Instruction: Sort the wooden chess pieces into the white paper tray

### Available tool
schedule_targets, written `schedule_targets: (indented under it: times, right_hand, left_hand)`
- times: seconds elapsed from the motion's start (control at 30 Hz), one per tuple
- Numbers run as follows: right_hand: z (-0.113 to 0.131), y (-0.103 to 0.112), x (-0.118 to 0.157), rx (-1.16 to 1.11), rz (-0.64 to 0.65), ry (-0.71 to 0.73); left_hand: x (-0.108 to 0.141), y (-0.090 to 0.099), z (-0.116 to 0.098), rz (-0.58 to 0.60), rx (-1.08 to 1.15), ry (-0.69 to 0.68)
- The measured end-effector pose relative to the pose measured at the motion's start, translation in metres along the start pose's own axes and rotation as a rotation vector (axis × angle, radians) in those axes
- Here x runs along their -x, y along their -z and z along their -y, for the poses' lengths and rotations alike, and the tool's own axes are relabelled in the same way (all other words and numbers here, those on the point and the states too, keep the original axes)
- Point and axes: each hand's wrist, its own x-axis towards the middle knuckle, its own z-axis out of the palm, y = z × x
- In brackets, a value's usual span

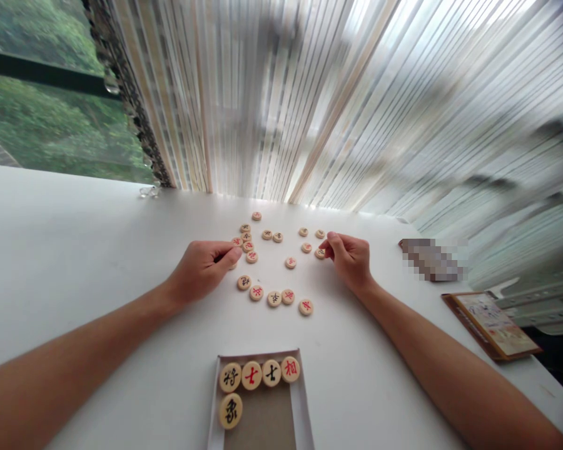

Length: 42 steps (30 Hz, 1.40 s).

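Round wooden Chinese chess pieces with red or black characters lie scattered on the white table. My left hand (204,265) is closed, thumb against fingers, beside a cluster on the left. A red piece (236,242) shows just past its fingertips, and another is half hidden under the hand. What these fingers hold, if anything, is hidden. On the right, my right hand (349,256) is closed with its fingertips on the edge of a black-marked piece (319,253). Nearer me, a shallow open box (304,403) holds a row of several pieces, with one black piece (231,410) below its left end.
A string curtain (263,100) hangs behind the white table (98,250), with a window at left. At the right edge lie a brown-framed booklet or box lid (492,325) and a blurred-out flat item (429,259). Clear beads (149,192) rest by the curtain.
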Motion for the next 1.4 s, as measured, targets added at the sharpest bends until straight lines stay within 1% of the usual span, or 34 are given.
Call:
schedule_targets:
  times: [0.33, 0.6, 1.17, 1.4]
  right_hand:
    - [0.0034, 0.0001, -0.0002, 0.024, -0.008, -0.002]
    - [0.0009, 0.0002, -0.0007, 0.02, 0.001, 0.017]
    - [0.0049, 0.001, -0.0008, 0.048, -0.006, 0.013]
    - [0.007, 0.0006, -0.0003, 0.016, -0.007, 0.01]
  left_hand:
    - [0.0003, 0.0005, 0.0003, 0.011, -0.022, 0.017]
    - [0.0007, -0.0007, 0.0015, 0.004, -0.025, 0.029]
    - [0.0, -0.0003, 0.0014, 0.007, -0.036, -0.004]
    - [-0.0004, -0.0001, 0.0005, -0.004, -0.03, 0.003]
